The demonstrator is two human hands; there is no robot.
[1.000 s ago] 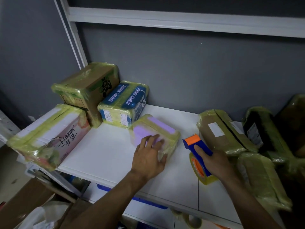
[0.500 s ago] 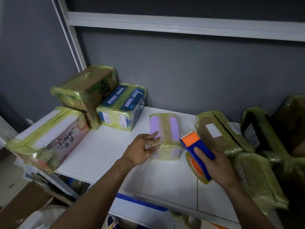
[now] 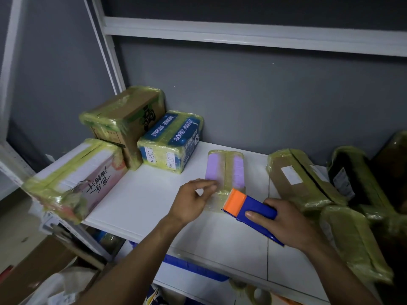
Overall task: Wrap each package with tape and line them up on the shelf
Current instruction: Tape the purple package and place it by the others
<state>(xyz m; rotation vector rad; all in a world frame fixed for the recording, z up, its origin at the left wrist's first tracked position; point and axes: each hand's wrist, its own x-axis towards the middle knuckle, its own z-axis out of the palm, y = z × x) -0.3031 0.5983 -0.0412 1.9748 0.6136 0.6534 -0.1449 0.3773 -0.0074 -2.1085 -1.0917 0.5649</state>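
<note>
The left hand (image 3: 191, 202) is relaxed, fingers loose, fingertips at the near corner of a purple package (image 3: 214, 167) banded in yellowish tape. The right hand (image 3: 284, 223) grasps a blue and orange tape dispenser (image 3: 253, 208) just beside that package, which lies mid-way along the white shelf (image 3: 143, 199). Other taped packages sit at both sides.

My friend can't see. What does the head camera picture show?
A person's right hand holds a blue and orange tape dispenser by a purple package wrapped in yellowish tape on a white shelf; the left hand is at the package's near corner. More taped boxes sit on both sides.
</note>
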